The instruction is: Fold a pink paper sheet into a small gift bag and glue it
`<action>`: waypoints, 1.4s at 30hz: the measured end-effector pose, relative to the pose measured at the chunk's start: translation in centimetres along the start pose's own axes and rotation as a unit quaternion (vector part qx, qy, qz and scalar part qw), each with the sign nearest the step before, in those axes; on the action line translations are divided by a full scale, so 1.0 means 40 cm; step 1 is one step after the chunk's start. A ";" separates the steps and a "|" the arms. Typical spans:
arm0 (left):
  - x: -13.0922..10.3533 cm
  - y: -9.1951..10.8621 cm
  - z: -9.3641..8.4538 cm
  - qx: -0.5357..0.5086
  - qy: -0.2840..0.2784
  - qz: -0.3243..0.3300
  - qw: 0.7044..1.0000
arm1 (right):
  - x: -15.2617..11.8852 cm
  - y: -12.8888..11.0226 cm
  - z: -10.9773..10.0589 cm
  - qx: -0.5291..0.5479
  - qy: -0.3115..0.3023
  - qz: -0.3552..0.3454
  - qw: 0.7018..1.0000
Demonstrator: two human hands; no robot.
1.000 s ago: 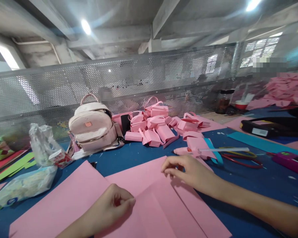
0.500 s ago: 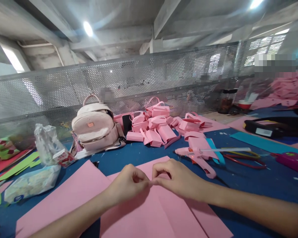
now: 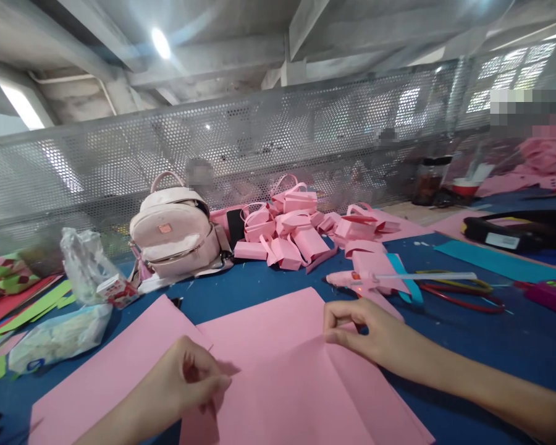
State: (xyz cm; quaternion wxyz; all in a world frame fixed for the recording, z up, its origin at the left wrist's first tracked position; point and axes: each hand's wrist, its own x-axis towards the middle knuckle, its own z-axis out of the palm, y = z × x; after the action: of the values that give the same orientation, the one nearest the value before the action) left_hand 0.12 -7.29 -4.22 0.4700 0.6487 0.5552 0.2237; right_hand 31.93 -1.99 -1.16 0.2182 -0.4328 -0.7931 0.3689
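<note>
Pinching pink paper [image 3: 282, 383], the left hand [image 3: 188, 377] and right hand [image 3: 373, 327] are holding it between their grips, maybe so it isn't slipping.

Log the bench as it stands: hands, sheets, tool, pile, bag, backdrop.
Left hand: fingers curled over the pink sheets; grip unclear
Right hand: fingertips at the sheets, farther right; grip unclear
Tool: pink glue gun, lying beyond the right hand
Pile: folded pink pieces, some with loops
Bag: pale backpack, left of the pile
Backdrop: perforated panel
</note>
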 end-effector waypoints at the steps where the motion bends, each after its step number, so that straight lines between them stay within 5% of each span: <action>1: -0.009 -0.013 -0.002 -0.013 0.004 -0.005 1.000 | 0.001 0.001 0.001 0.001 -0.001 0.000 1.000; 12: -0.042 -0.030 -0.043 0.028 0.038 -0.005 0.999 | 0.013 0.066 0.024 0.052 -0.037 0.044 0.997; 17: -0.035 -0.022 -0.040 0.188 0.058 0.008 0.980 | -0.002 0.064 0.019 0.030 -0.017 0.058 0.998; 20: -0.019 -0.051 -0.057 0.364 0.145 0.160 0.906 | -0.009 0.079 0.019 0.029 -0.010 0.069 0.997; 23: -0.008 -0.077 -0.068 0.508 0.203 0.379 0.746 | -0.010 0.101 0.020 0.023 -0.031 0.079 0.996; 26: -0.014 -0.063 -0.044 0.624 0.116 0.436 0.638 | -0.006 0.113 0.023 -0.028 -0.041 0.048 0.998; 29: -0.023 -0.026 -0.004 0.654 0.049 0.476 0.585 | -0.001 0.115 0.028 -0.067 -0.032 0.017 0.997; 32: -0.020 -0.009 0.020 0.633 0.013 0.482 0.605 | 0.001 0.118 0.031 -0.077 -0.031 0.003 0.997; 36: 0.002 -0.038 0.028 0.575 0.039 0.488 0.655 | -0.012 0.109 0.024 -0.105 -0.032 -0.036 0.993; 42: 0.036 -0.059 0.039 0.409 0.078 0.336 0.845 | -0.032 0.095 0.023 -0.161 -0.029 -0.030 0.986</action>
State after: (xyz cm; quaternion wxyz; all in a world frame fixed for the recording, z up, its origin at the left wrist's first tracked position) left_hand 0.61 -6.66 -7.31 0.0136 0.9093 0.3794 0.1706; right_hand 33.99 -2.09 -4.74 0.1334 -0.4269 -0.8610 0.2421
